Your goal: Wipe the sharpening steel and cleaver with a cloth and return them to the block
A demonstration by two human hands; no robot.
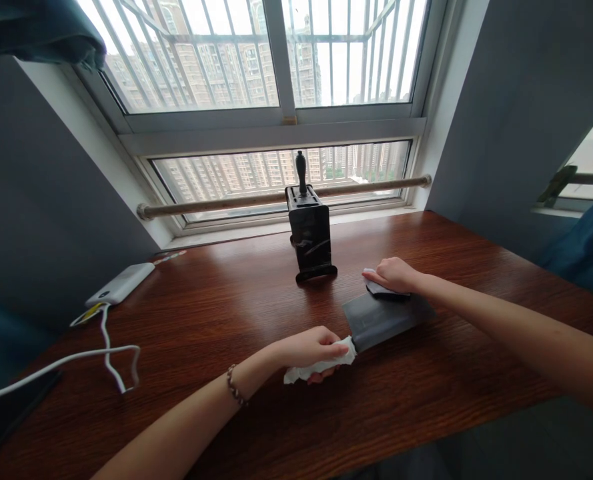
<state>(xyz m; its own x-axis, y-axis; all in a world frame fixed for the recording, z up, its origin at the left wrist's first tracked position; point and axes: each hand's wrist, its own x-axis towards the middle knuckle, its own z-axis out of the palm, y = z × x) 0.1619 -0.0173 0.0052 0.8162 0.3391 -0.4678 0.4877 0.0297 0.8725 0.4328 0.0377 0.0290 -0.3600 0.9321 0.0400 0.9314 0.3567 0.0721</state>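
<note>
A cleaver with a broad grey blade [383, 321] is held low over the wooden table. My left hand [319, 350] is closed around its handle, which is wrapped in crumpled white tissue [345, 357]. Fingers of my right hand [395, 273] press a folded pale cloth [382, 289] against the blade's far side; a dark strip shows beneath it. The handle itself is hidden by the tissue and my fingers. Beyond both hands stands a black knife block [310, 233], with one dark-handled knife [301, 172] upright in it.
The brown wooden table [216, 293] reaches to the window, where a horizontal pole [236, 203] crosses low. At the left lie a white power bank [121, 283] and a white cable [107, 340]. A dark flat object [21, 407] sits at the left edge.
</note>
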